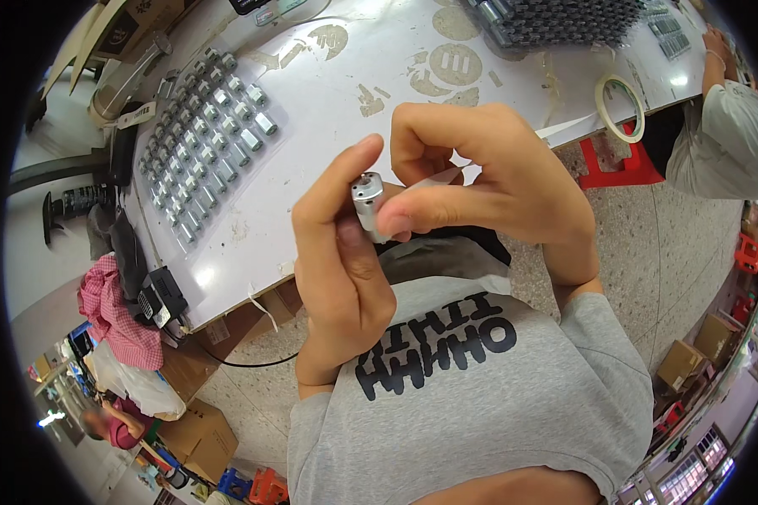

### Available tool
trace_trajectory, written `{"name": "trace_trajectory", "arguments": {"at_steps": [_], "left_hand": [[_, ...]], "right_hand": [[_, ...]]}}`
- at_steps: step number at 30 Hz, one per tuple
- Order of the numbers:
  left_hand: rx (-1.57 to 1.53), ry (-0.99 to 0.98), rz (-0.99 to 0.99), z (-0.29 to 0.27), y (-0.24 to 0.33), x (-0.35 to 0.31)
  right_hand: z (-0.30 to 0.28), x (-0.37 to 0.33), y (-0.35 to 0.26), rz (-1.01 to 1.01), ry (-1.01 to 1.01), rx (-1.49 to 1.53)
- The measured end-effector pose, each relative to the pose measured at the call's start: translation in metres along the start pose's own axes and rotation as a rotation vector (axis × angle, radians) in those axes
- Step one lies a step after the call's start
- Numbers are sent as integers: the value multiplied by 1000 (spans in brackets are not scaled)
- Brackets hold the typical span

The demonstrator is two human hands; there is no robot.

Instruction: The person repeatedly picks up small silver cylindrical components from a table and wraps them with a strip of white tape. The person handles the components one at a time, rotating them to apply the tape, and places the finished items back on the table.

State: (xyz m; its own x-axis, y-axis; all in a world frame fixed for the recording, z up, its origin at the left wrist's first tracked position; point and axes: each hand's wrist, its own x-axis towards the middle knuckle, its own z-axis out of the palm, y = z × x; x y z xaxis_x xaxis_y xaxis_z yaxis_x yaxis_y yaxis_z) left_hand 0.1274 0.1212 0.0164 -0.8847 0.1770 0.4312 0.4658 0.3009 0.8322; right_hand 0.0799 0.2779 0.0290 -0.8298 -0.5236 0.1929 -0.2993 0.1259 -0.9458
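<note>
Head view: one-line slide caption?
Left hand and right hand hold a small silver motor above the white table.

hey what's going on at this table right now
A person holds a small silver cylindrical motor up in front of their chest, pinched between the left hand and the right hand. A strip of pale tape sits under the right fingers. More motors lie in rows on the white table, with a tape roll near its edge.

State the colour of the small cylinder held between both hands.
Shiny silver metal: the small cylinder, seen best in the head view.
</note>
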Motion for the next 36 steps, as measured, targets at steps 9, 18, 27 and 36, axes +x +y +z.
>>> {"name": "trace_trajectory", "arguments": {"at_steps": [9,18,27,36], "left_hand": [[-164,-200,-149,-5,5,3],[-420,-79,-234,6,9,2],[-376,29,-280,11,1,1],[-177,57,-83,16,-12,1]], "right_hand": [[1,-3,-1,56,-11,294],[-6,-5,5,-1,-115,454],[-3,-8,-6,-58,98,160],[-1,-6,-2,-302,202,-44]]}}
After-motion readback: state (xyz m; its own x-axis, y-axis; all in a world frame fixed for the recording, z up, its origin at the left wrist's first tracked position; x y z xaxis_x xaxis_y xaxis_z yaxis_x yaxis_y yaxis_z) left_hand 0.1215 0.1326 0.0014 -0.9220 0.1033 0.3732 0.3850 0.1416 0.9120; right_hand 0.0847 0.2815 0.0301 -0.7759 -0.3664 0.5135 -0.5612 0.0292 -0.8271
